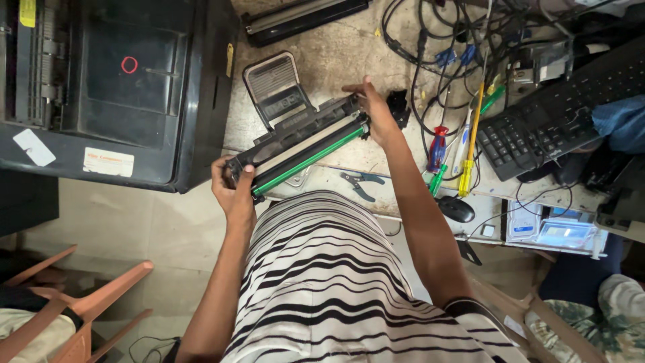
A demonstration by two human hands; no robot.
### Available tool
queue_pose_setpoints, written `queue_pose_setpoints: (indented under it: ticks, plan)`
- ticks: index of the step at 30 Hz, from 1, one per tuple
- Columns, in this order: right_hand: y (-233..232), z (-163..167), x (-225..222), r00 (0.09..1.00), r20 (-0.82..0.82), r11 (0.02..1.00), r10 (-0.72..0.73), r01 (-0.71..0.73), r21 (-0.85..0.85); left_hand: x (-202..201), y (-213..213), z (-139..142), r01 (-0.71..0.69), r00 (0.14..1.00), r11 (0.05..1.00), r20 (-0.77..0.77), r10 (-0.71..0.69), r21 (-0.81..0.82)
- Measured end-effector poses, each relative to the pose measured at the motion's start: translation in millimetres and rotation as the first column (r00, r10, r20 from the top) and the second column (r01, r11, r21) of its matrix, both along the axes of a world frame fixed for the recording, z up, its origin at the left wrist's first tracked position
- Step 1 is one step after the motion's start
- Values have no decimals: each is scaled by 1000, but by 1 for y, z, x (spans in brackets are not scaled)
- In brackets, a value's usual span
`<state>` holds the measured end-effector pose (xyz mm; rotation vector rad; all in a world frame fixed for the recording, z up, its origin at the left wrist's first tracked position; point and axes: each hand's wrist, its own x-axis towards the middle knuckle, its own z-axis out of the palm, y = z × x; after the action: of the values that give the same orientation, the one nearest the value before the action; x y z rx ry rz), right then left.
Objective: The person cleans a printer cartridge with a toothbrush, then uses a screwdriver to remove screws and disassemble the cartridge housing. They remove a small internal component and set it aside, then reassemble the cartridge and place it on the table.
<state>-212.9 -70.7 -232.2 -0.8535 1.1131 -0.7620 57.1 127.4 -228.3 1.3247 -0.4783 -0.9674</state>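
A long black toner cartridge (295, 141) with a green drum roller along its near side lies diagonally above the worktable edge. My left hand (232, 191) grips its lower left end, thumb on top. My right hand (376, 114) holds its upper right end, fingers spread over the end cap. A grey ribbed flap (275, 84) sticks up from the cartridge's far side. My striped shirt fills the lower middle of the view.
A black printer (114, 87) stands at the left. Another long black cartridge part (302, 17) lies at the top. Tangled cables (457, 47), screwdrivers (470, 141), pliers (359, 183), a mouse (455, 208) and a keyboard (557, 121) crowd the right. An orange plastic chair (80, 309) sits lower left.
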Motion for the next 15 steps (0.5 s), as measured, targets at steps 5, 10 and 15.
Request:
queue_pose_setpoints:
  ticks: [5, 10, 15]
  plan:
    - [23, -4, -13, 912, 97, 913, -398, 404, -51, -1, -2, 3, -23, 1000, 1000, -16, 23, -7]
    - [83, -21, -15, 732, 138, 724, -667, 680, -112, -12, -7, -1, -84, 996, 996, -27, 83, -16]
    - [112, -21, 23, 934, 266, 965, -239, 197, 176, -25, -17, -6, -122, 990, 991, -65, 125, 54]
